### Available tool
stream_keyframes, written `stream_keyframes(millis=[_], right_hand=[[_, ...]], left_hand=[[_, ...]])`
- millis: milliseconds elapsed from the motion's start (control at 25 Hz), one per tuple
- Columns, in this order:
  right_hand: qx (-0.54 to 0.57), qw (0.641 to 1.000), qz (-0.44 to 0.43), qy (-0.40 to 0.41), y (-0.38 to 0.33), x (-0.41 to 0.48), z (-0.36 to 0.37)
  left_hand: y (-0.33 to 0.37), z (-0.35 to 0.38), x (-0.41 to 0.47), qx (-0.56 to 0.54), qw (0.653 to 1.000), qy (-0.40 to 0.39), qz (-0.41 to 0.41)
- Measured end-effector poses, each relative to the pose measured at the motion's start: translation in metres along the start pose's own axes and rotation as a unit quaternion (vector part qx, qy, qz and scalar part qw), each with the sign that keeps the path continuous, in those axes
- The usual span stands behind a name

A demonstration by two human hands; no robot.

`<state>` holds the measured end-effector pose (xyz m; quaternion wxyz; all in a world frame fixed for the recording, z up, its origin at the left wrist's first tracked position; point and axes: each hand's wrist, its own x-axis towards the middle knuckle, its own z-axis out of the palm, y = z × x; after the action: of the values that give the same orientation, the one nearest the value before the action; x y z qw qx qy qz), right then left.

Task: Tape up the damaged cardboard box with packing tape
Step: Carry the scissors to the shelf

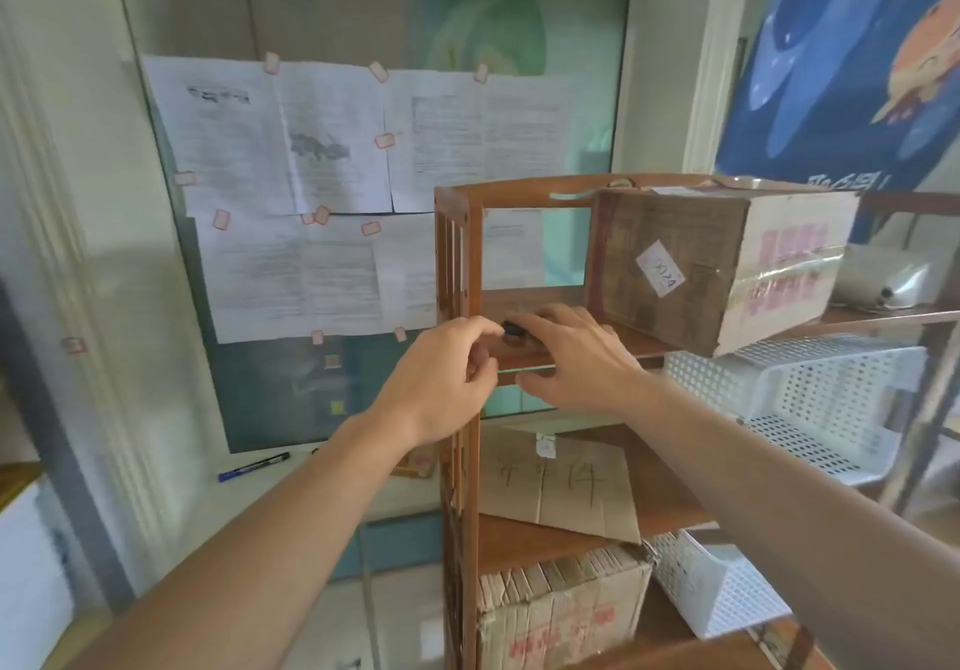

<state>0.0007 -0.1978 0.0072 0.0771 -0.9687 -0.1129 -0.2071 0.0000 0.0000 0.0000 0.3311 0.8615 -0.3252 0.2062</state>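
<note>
**A:** Both hands are up at the top tier of the shelf (519, 185). The left hand (447, 373) is curled, its fingertips pinching at a small dark thing (513, 329). The right hand (571, 357) arches over the board's edge with the thumb underneath. I cannot tell whether it holds anything.

**B:** And the cardboard box?

**A:** The cardboard box (717, 274) sits tilted on that same tier, just beside the right hand, and neither hand touches it. One tape strip (789, 277) already crosses its pale side.

**B:** So how far along?

**A:** Early, I'd judge. No roll of packing tape is plainly in view and no strip is being laid. A ragged lower box (561, 612) sits on the bottom tier, and I can't say which is the damaged one.

**B:** Room to work?

**A:** It's tight: the post (457, 264) is on the left, the box corner on the right and a rail above. The front is open, so pulling the box forward looks cleanest. Mind the white basket (831, 399) below.
</note>
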Motion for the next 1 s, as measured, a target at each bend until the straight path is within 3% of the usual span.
stream_keyframes(millis=[160,320,400,520,640,760,840,1000], right_hand=[[-0.060,0.998,-0.001,0.028,0.006,0.003,0.008],[-0.039,0.993,-0.045,0.102,0.012,-0.006,0.006],[-0.037,0.987,-0.068,0.141,0.011,-0.018,0.004],[-0.032,0.974,-0.111,0.197,0.009,-0.040,0.006],[-0.014,0.969,-0.113,0.219,0.003,-0.058,0.004],[0.109,0.955,-0.085,0.261,-0.008,-0.073,-0.001],[0.225,0.930,-0.022,0.291,-0.022,-0.078,-0.008],[0.387,0.887,0.094,0.233,-0.065,-0.072,-0.012]], left_hand=[[0.005,0.007,0.003,0.013,0.999,0.026,-0.023],[0.008,0.017,0.004,0.003,0.997,0.032,-0.071],[0.014,0.028,0.002,-0.056,0.991,0.018,-0.123],[0.031,0.037,0.004,-0.225,0.954,0.021,-0.199],[0.044,0.036,0.001,-0.298,0.930,0.024,-0.214],[0.048,0.029,-0.008,-0.329,0.920,0.052,-0.207],[0.048,0.019,-0.016,-0.354,0.906,0.085,-0.213],[0.036,-0.011,-0.046,-0.362,0.901,0.116,-0.208]])
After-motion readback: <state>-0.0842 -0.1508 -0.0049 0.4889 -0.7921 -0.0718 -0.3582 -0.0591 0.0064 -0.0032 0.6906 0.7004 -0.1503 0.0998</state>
